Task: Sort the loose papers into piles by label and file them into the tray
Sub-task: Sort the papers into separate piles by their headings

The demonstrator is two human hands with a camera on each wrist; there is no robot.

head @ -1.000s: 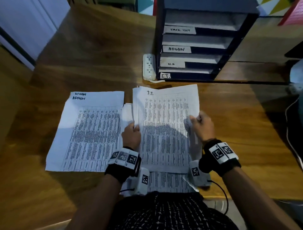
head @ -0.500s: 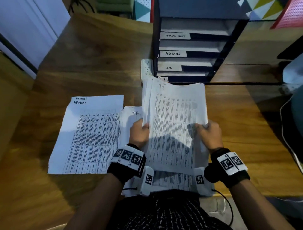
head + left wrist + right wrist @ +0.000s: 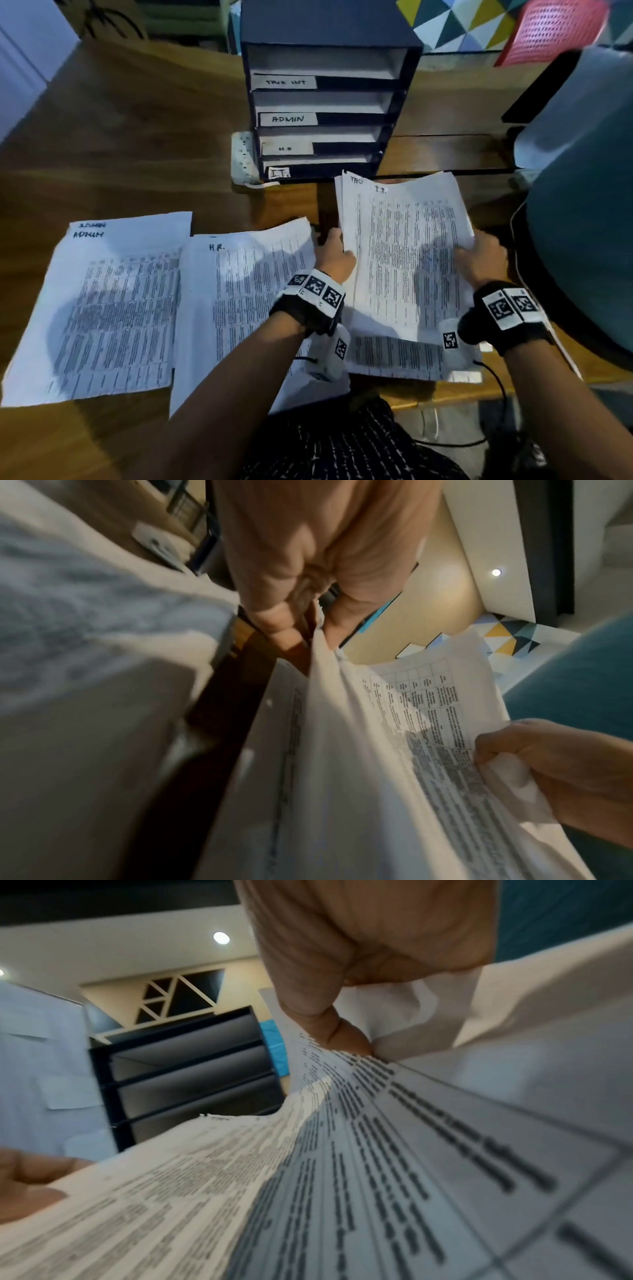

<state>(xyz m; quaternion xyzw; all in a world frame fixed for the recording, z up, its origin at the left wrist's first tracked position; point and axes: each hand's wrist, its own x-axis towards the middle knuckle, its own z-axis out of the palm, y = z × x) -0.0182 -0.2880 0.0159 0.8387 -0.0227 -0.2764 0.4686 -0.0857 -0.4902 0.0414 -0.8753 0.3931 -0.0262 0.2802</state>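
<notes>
Seated at the wooden counter (image 3: 144, 137), we hold a sheaf of printed papers (image 3: 404, 260) lifted off its surface, our left hand (image 3: 334, 255) pinching one long edge and our right hand (image 3: 481, 258) gripping the opposite edge, thumb on top; each grip is clenched on the sheets. The top page is marked "I.T.", with another heading peeking out behind it. To the left of the sheaf lies the H.R. pile (image 3: 239, 308), and left of that the ADMIN pile (image 3: 109, 308), both flat. Beyond the sheaf stands the dark filing tray (image 3: 325, 34), its slots labelled TASK LIST, ADMIN, H.R. and I.T., a white power strip (image 3: 244, 157) beside its left foot.
</notes>
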